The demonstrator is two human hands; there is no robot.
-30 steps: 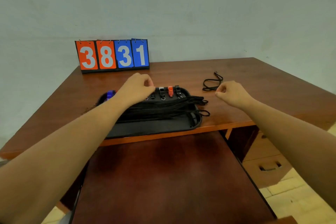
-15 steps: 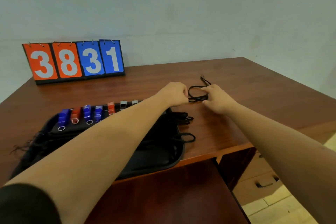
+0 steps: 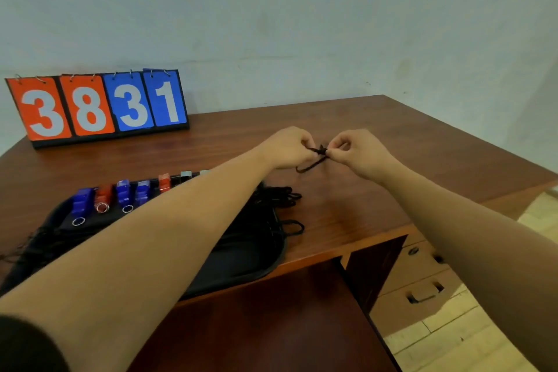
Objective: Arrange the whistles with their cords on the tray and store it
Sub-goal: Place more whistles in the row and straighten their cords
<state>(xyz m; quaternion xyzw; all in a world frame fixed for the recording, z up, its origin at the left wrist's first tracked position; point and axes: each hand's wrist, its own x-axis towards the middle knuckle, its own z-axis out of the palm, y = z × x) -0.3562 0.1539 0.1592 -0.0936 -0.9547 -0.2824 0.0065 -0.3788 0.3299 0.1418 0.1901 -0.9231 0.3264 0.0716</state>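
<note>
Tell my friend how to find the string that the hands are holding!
Find the brown desk with the black tray at its front edge. Beyond the tray's right end, the left hand and the right hand meet and pinch one black cord between them. The other cords lie bunched across the tray; only this one is held.

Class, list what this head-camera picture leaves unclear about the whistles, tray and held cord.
- Head view: the left forearm covers the right end of the row of whistles and much of the tray.
- Head view: the left hand and right hand pinch the black cord; fingers hide its middle, so any knot is unreadable.
</note>
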